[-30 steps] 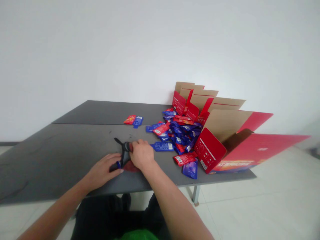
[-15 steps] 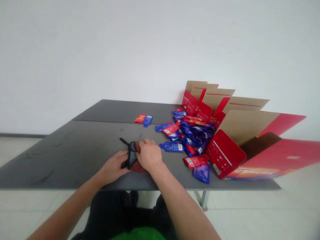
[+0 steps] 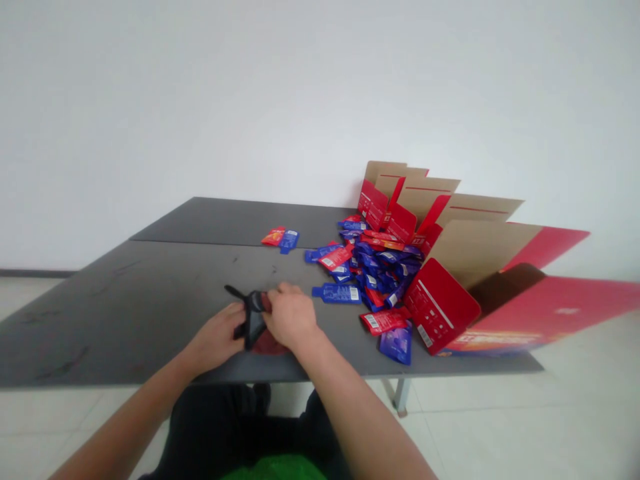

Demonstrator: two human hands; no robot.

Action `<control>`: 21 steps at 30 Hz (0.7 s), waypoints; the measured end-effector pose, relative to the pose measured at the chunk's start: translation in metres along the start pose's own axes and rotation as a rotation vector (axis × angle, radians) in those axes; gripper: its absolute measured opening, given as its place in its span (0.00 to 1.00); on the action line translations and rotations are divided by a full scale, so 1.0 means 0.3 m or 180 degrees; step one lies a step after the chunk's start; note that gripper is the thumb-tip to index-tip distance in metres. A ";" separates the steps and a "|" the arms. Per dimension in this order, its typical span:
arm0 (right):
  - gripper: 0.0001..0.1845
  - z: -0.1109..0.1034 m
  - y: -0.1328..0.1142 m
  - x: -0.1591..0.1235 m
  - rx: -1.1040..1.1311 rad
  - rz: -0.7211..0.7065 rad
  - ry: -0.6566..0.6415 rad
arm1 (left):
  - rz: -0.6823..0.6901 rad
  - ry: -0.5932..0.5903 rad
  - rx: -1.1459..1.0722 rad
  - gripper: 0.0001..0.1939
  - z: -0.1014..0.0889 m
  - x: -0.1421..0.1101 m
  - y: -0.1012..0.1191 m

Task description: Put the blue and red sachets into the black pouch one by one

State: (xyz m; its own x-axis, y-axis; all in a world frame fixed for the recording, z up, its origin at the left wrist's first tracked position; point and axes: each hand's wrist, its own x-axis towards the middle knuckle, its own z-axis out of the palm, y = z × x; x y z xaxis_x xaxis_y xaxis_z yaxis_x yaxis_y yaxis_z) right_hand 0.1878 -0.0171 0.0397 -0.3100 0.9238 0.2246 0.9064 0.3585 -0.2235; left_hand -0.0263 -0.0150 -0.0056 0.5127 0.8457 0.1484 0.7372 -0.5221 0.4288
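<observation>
Close to the near edge of the grey table, both my hands are on a black and dark-red object. It has a thin black strip sticking out at its upper left and a dark-red, rounded part low on the right. Its exact kind does not show. My left hand grips its black left side, with the fingertips partly hidden behind it. My right hand is curled over the right side, fingers bent onto the dark-red part. A blue sachet lies just right of my right hand.
A heap of red and blue sachets covers the table to the right. Several open red cardboard boxes stand in a row beyond it. An orange-red sachet and a blue one lie farther back. A white wall rises behind.
The whole view has shifted slightly, so table and boxes appear farther left. Both hands keep hold of the black and dark-red object, which looks slightly turned.
</observation>
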 end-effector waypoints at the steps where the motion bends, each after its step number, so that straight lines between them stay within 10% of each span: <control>1: 0.13 0.015 -0.019 -0.013 0.0061 -0.0162 -0.0026 | -0.0032 -0.0033 0.0009 0.14 0.002 0.000 -0.002; 10: 0.13 -0.048 0.110 0.064 -0.0113 0.0869 -0.0332 | 0.0032 0.0126 0.0017 0.24 -0.002 -0.006 -0.001; 17: 0.13 0.002 -0.051 -0.005 0.0118 -0.0227 -0.0178 | -0.0072 -0.0010 -0.0016 0.12 0.010 0.000 -0.019; 21: 0.13 0.028 0.024 0.017 0.0073 0.0282 -0.0289 | 0.0012 0.0098 -0.0057 0.18 0.004 -0.001 -0.012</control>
State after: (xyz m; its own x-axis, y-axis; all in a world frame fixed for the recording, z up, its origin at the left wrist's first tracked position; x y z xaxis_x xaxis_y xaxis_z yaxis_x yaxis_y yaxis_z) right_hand 0.1903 -0.0088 0.0312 -0.2547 0.9600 0.1164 0.9249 0.2770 -0.2606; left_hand -0.0286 -0.0135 -0.0084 0.5013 0.8469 0.1773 0.7273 -0.5235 0.4439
